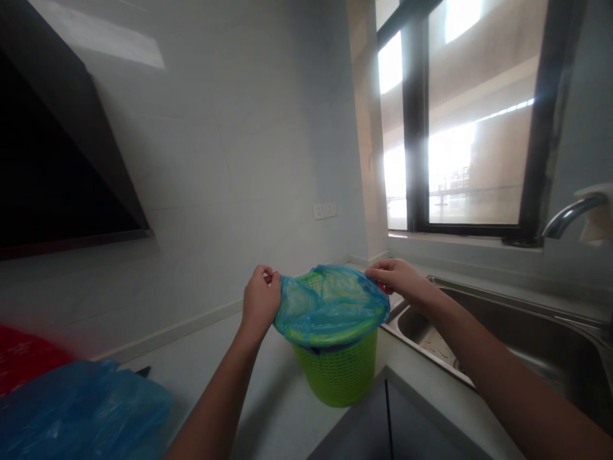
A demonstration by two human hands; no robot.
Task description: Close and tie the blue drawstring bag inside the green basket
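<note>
On the desk: we are steadying a round green plastic lattice basket [339,374].
Hands: we are pinching the thin blue plastic bag [330,303], left hand [260,300] and right hand [398,278] both gripping its edges.

We see the blue bag [330,303] hiding the green basket's [339,374] rim; a blurred red shape [23,358] is cut off at the left edge

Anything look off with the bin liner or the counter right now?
The translucent blue plastic bag sits unevenly over the green plastic mesh basket: bunched at the left hand, mesh showing behind; right hand pinches the opposite edge.
</note>
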